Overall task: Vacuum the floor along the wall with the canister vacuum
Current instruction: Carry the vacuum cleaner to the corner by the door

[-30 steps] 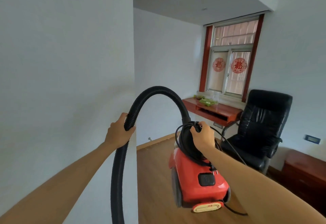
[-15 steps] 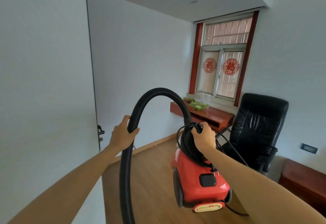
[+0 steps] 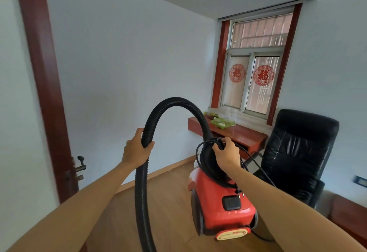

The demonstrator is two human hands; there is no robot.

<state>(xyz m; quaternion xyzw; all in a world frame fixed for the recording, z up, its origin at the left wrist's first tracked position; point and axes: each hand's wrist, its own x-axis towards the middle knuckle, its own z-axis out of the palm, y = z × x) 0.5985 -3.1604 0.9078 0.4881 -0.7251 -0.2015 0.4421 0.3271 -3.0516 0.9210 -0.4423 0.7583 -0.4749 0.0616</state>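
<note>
Our left hand (image 3: 135, 152) closes its grip around the black ribbed hose (image 3: 174, 102); our right hand (image 3: 226, 155) grips the coiled black cord (image 3: 204, 152) atop the red canister vacuum (image 3: 220, 202), held above the wooden floor (image 3: 170, 202) near the white wall (image 3: 129, 63).

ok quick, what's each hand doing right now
Left hand: closed around the black hose.
Right hand: closed on the cord coiled at the top of the red vacuum, apparently carrying it.
</note>
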